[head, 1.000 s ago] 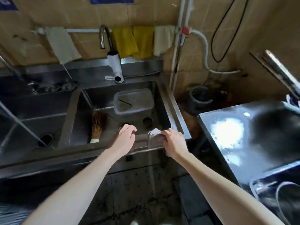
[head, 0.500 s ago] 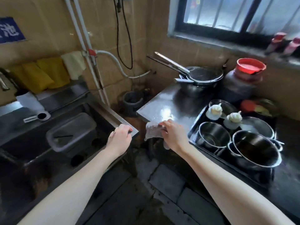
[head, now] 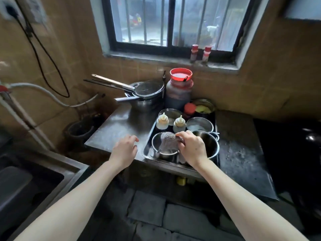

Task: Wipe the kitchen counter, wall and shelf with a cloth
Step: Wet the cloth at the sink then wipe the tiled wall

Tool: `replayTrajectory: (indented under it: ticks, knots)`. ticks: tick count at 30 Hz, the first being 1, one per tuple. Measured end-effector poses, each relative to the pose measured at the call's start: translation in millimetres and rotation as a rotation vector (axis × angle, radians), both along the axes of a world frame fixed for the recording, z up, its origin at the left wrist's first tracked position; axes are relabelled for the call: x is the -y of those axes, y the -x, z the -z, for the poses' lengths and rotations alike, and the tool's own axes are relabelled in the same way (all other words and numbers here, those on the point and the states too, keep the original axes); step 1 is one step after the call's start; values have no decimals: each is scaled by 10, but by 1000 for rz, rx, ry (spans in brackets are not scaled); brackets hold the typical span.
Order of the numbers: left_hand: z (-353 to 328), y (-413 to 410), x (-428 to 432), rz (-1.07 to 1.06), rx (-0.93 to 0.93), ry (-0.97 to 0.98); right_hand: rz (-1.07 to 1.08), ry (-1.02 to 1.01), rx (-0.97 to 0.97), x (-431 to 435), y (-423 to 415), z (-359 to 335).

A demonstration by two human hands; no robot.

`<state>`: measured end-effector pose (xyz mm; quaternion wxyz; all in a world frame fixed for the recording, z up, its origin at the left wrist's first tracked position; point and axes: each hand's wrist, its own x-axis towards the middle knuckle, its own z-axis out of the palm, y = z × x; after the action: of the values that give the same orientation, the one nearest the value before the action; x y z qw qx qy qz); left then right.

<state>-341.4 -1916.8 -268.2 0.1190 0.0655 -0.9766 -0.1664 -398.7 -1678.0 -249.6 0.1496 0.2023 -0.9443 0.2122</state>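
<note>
Carried right off the counter [head: 118, 131] edge, the soft, light cloth [head: 168, 141] now droops over a near bowl [head: 156, 146], bunched anywhere-grippable in the right hand's [head: 191, 149] curled fingers, with the left hand [head: 125, 148] relaxed and empty.

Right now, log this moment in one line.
right hand: grip on cloth, above tray of bowls | left hand: open, over steel counter | cloth off counter

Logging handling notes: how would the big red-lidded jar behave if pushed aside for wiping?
The red-lidded jar looks full of dark contents, so probably heavy and reluctant to slide. Its broad body suggests it would hardly tip.
</note>
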Motion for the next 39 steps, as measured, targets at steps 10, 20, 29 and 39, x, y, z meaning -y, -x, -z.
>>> replayTrajectory:
  ticks: [10,20,29,39]
  knots:
    - [-256,961,-1518,246,-67,-24,278,76,33,-1614,347,-149]
    - [-422,1465,-2407,534,-106,14,526,71,95,-2453,281,-72]
    - [-535,1864,-2661,581,-145,36,679,160,75,-2930,550,-248]
    - [-949,2402,-3709,452,-185,74,587,192,24,-3809,1465,-591]
